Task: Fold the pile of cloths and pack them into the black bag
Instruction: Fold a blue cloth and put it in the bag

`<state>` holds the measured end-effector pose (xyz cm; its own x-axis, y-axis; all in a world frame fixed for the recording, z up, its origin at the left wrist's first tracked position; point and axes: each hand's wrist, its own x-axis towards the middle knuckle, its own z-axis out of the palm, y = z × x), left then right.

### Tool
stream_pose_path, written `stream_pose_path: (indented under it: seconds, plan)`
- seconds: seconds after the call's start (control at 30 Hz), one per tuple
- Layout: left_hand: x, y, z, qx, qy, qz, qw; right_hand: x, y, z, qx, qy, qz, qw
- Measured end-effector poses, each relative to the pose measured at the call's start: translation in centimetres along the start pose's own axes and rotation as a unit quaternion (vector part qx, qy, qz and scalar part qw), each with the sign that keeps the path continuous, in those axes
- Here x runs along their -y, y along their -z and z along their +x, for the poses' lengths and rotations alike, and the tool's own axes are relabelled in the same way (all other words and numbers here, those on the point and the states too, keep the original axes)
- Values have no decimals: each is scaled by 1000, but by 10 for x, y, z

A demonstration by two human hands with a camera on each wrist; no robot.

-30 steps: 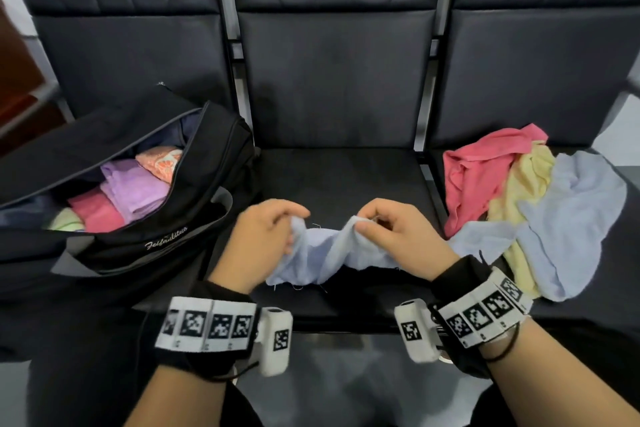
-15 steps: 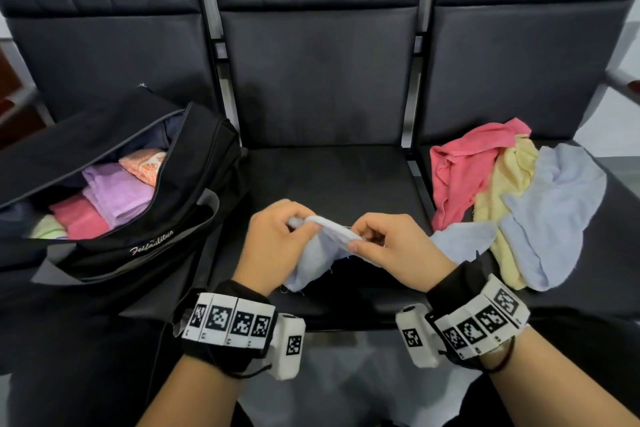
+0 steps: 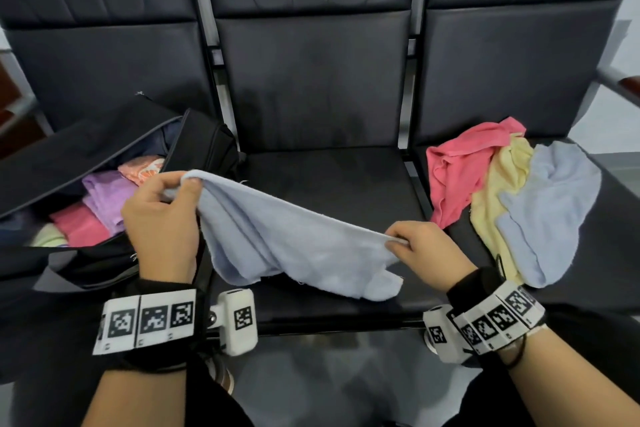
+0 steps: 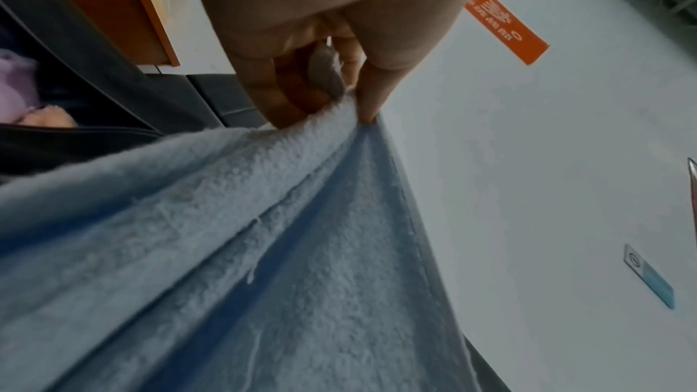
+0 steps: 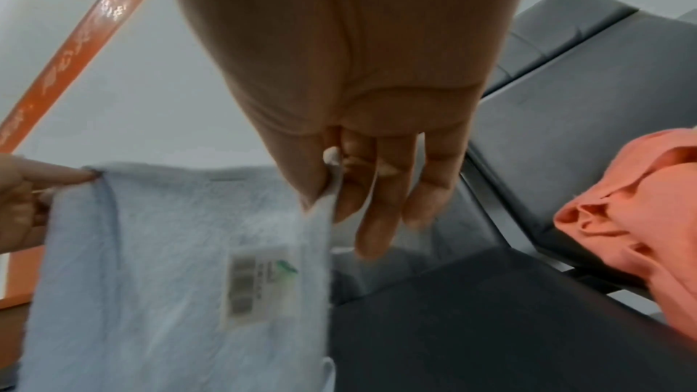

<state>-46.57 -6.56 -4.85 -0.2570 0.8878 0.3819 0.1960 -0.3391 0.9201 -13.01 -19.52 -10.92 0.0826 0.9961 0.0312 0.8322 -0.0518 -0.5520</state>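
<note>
A light blue cloth [image 3: 287, 239] hangs spread between my two hands above the middle seat [image 3: 329, 177]. My left hand [image 3: 162, 218] pinches its upper left corner [image 4: 351, 106] near the bag. My right hand [image 3: 419, 246] pinches the opposite corner [image 5: 328, 190]; a white label [image 5: 256, 282] shows on the cloth in the right wrist view. The black bag [image 3: 104, 149] lies open on the left seat with folded purple [image 3: 104, 194], pink and orange cloths inside. A loose pile of pink [image 3: 460, 170], yellow [image 3: 495, 201] and blue [image 3: 554, 204] cloths lies on the right seat.
Three dark seats stand in a row with upright backrests [image 3: 311, 73] and metal dividers between them. A wooden armrest [image 3: 627, 83] sticks out at the far right. My wrists carry black bands with white marker tags [image 3: 149, 319].
The cloth was bunched between my hands close together; now my hands have pulled apart, the left going up and left, and the cloth hangs spread out.
</note>
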Motion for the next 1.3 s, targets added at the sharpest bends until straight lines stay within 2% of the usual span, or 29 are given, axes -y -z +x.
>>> stream_pose_path:
  seconds: [0.1, 0.17, 0.23, 0.33, 0.43, 0.5, 0.57, 0.67, 0.77, 0.87, 1.0, 1.13, 1.3]
  plan:
    - [-6, 1, 3, -8, -6, 15, 1000, 4, 7, -2, -38, -11, 107, 993]
    - [-12, -6, 1, 8, 0, 28, 1000, 15, 13, -3, -52, -9, 247, 968]
    - [-21, -19, -4, 36, -13, 47, 998, 31, 20, -3, -47, 22, 356, 933]
    - [-33, -45, -16, 122, -53, 76, 988, 55, 30, 1, -32, 77, 437, 895]
    - [-33, -61, -26, 238, -49, 123, 962, 70, 34, 5, -4, 93, 506, 858]
    - [-26, -60, -31, 294, -20, 156, 943, 73, 32, 5, 34, 83, 490, 867]
    - [-18, -55, -37, 326, -10, 171, 930, 73, 27, 4, 64, 84, 428, 898]
    - [-9, -49, -46, 332, -47, 226, 914, 76, 17, 0, 87, 101, 347, 928]
    - [-8, -46, -52, 324, -60, 267, 906, 85, 8, -1, 106, 105, 327, 933]
    - [-11, -43, -55, 291, -52, 223, 929, 94, 3, 0, 77, 106, 300, 945]
    - [-19, -42, -58, 240, -25, 142, 960, 107, 0, 4, 6, 152, 212, 965]
    - [-30, -40, -60, 289, -22, 91, 953, 117, 1, 10, -20, 177, 185, 967]
    - [-40, -34, -59, 364, 10, 22, 931, 122, 1, 15, -26, 153, 181, 971]
